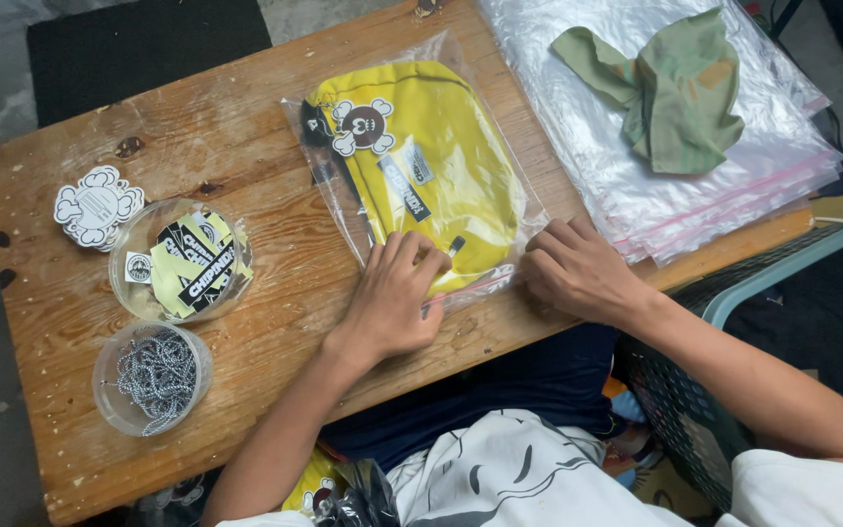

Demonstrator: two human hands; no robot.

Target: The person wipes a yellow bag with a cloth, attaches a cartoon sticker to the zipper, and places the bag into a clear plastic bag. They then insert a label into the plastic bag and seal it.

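A yellow pouch bag [431, 166] lies inside a clear zip-seal plastic bag [329, 146] on the wooden table [246, 117]. A cartoon-shaped tag and labels show on its front. My left hand [392, 293] presses its fingers on the near edge of the plastic bag, at the pink seal strip. My right hand [578, 268] rests at the right end of that same sealed edge, fingers curled onto the plastic.
A stack of clear zip bags [675, 210] lies at the right with a green camouflage cloth [680, 93] on top. At the left stand a tub of stickers [182, 259], a tub of ball chains [153, 376] and a pile of cartoon-shaped tags [98, 205]. A mesh basket [675, 410] sits by my right side.
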